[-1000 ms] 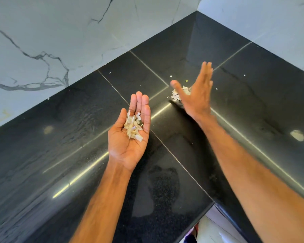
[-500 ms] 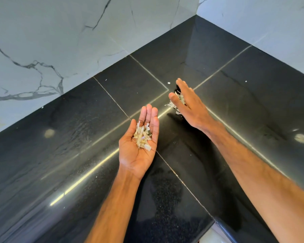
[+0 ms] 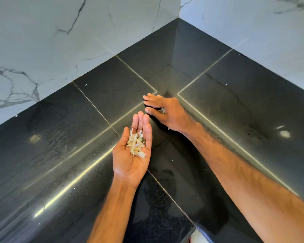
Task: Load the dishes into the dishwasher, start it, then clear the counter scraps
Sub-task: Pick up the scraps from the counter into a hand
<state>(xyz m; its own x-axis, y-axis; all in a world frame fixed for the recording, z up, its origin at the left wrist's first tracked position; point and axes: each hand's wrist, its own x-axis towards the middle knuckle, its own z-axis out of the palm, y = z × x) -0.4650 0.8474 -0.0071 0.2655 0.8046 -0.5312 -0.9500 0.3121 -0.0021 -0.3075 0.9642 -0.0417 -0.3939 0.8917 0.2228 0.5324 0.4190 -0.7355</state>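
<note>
Pale, papery peel scraps [image 3: 136, 145] are lying in a loose heap in the person's left hand [image 3: 128, 165]. This hand is being held palm up at about 6 o'clock in the view, nearest the camera, with its fingers straight and together, cupping rather than clasping the heap and pointing toward 12 o'clock. Just beyond those fingertips, at about 1 o'clock from them, the right hand [image 3: 170, 113] is lying palm down on the glossy black stone counter [image 3: 60, 155], reaching in from 4 o'clock with its long axis running toward 10 o'clock. Its fingers [image 3: 150, 97] are stretched out and slightly spread, gripping nothing, while a smaller clump of scraps [image 3: 162, 111] is showing in the gap between thumb and forefinger, mostly hidden beneath the palm. That clump is therefore sitting under the right hand, with the left palm waiting close by at 7 o'clock from it, and the coming move is probably hinging on dragging or lifting the clump along that short line into the cupped palm. Whether the left hand is touching the counter or hovering over it, I cannot tell. One tiny fragment [image 3: 168, 128] is lying beside the right wrist and is risking being missed. Farther off, a white speck [image 3: 226, 84] is sitting on the counter at 2 o'clock and another speck [image 3: 86, 84] at 10 o'clock. Beyond them, a white, grey-veined marble wall [image 3: 42, 41] is closing the corner at 12 o'clock.
</note>
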